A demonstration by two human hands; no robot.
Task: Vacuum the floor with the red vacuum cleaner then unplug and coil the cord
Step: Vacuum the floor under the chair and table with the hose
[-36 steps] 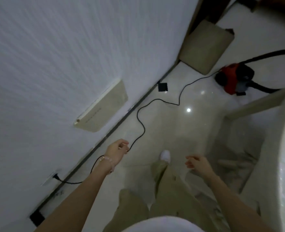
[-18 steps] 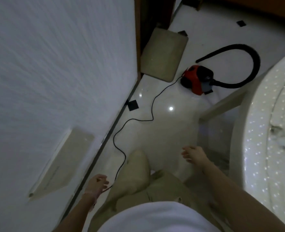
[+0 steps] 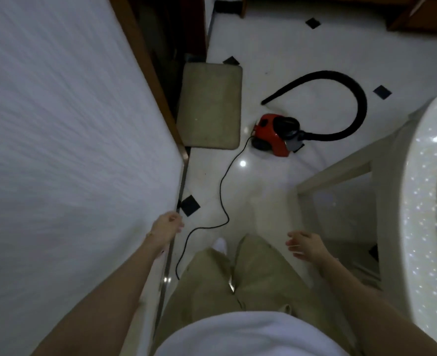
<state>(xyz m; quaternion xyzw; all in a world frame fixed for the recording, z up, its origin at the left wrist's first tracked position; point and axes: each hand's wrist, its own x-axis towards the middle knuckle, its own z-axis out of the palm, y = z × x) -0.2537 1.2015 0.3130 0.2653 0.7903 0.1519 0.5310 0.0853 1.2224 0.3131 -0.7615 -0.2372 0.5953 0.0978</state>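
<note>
Nearest me, my left hand (image 3: 166, 227) hangs by the wall (image 3: 66, 150), fingers loosely curled; whether it pinches the cord (image 3: 222, 191) I cannot tell (the fingertips blur there). My right hand (image 3: 306, 246) is slack and half open, holding nothing, above my beige trouser legs (image 3: 250, 273). The black cord runs along the floor just right of the left hand, snaking ahead to the red vacuum cleaner (image 3: 274, 134), well beyond both hands. Its black hose (image 3: 351, 98) loops farther off, a beige mat (image 3: 209, 106) beside it.

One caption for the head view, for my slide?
Red vacuum cleaner on tiled floor, black cord trailing toward the person's legs.
</note>
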